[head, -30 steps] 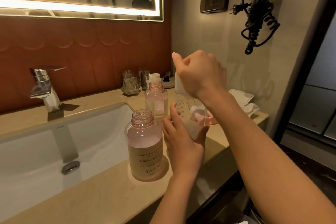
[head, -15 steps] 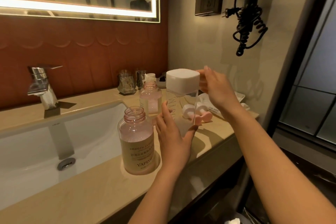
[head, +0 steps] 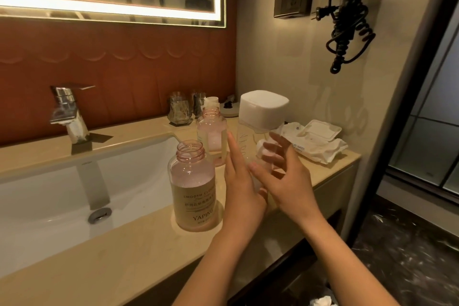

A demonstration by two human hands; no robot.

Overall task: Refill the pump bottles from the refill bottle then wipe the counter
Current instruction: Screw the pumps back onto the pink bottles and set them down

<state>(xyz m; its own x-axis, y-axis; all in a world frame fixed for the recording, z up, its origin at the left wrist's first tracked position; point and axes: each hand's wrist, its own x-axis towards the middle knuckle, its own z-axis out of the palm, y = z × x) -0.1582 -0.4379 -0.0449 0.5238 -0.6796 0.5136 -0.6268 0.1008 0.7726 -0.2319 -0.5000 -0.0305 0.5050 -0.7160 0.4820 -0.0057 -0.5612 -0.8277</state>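
Head view shows the left hand [head: 242,181] with straight fingers laid up along the left side of a clear, tall plastic refill bottle with a square white cap [head: 263,112]. Its thumb is partly covered, so whether it really grips the bottle cannot be told. The right hand [head: 283,176] is wide, fingers spread and blurred, just in front of the same bottle and holding nothing.

Just to the left on the beige stone desk [head: 124,256] stands a large round pink pump bottle with a beige label [head: 192,181]. Its neck is open and no pump is on it. A smaller pink bottle [head: 212,136] stands behind it, also with an open neck. A white pack of wet wipes [head: 315,141] lies near the wall, to the right.

The refill bottle is capped and both pink bottles hold liquid, so the pouring seems to be either finished or paused. The pumps are not yet back on, and wiping the desk is left to do.

The large label reads "SMOOTH CLOU…" and "YAPING", with some small Chinese characters between. The refill bottle carries vertical letters which are too faint to read. On the wipes pack only "WATER" is readable.
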